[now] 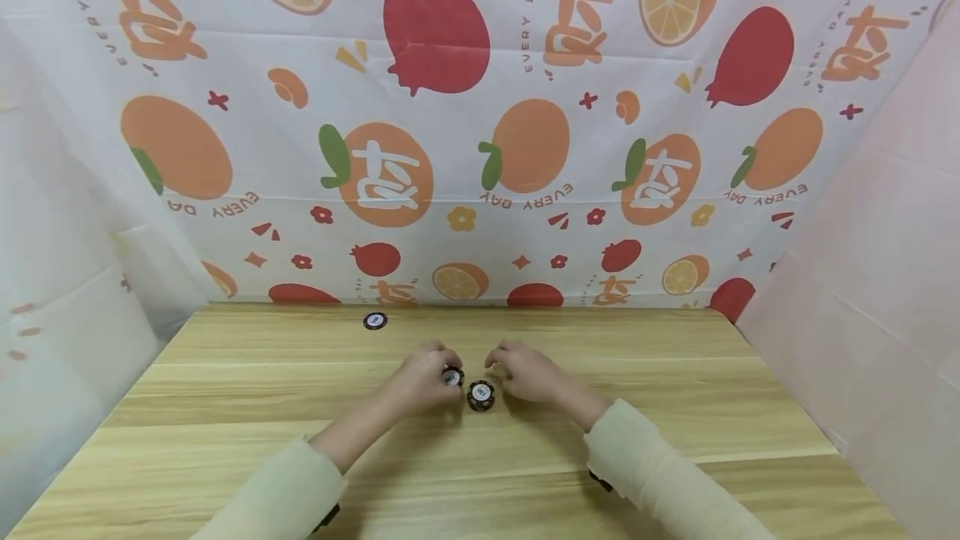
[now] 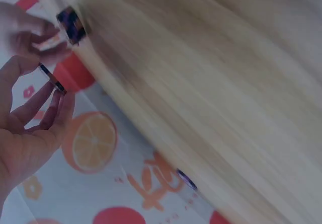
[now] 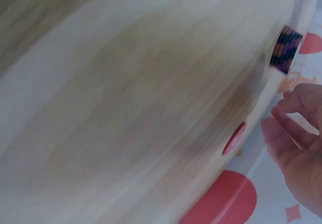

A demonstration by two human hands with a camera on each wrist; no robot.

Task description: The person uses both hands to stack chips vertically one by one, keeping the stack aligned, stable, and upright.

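Observation:
Between the two hands stands a short stack of dark poker chips [image 1: 481, 395], with a white centre on its top chip. My left hand [image 1: 426, 377] pinches a single poker chip [image 1: 452, 376] at the stack's left; the left wrist view shows this chip [image 2: 53, 79] edge-on between thumb and fingertips. Just right of the stack is my right hand [image 1: 528, 372], its fingers loosely bent with nothing in them. In the right wrist view, the right hand [image 3: 297, 128] is beside the stack [image 3: 286, 50], whose sides show dark, orange and purple bands.
Another dark chip [image 1: 375, 321] lies flat near the back edge of the wooden table [image 1: 637, 440], left of the hands. A reddish disc [image 3: 234, 139] lies on the wood in the right wrist view. A fruit-print cloth [image 1: 465, 232] hangs behind the table.

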